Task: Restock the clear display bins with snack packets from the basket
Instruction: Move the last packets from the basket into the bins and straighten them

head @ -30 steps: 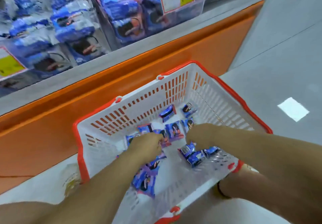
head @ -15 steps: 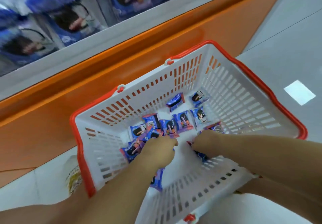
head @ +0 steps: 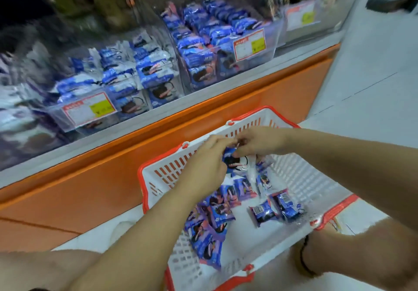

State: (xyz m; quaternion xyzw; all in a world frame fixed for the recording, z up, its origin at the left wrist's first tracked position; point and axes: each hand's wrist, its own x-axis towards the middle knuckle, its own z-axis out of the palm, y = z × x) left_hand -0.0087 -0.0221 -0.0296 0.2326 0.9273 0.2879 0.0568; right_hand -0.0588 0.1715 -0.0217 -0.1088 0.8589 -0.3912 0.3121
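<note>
A white basket with a red rim (head: 144, 191) sits on the floor below me, several blue snack packets (head: 217, 220) scattered on its bottom. My left hand (head: 208, 164) and my right hand (head: 260, 142) meet above the basket's far side. Together they grip a small bunch of blue snack packets (head: 235, 161) lifted clear of the basket floor. Clear display bins stand on the shelf beyond: the left bin (head: 74, 118) holds blue and white packets, and the middle bin (head: 273, 41) holds darker blue packets.
The bins rest on a grey ledge (head: 158, 118) over an orange cabinet front (head: 90, 189). Price labels (head: 248, 44) hang on the bin fronts. A further clear bin (head: 328, 21) stands at right. Pale floor tiles (head: 366, 80) stretch to the right. My knee (head: 352, 256) is beside the basket.
Both hands have risen from the basket floor with a bunch of packets between them. The view has tilted up, bringing the display bins into sight.
</note>
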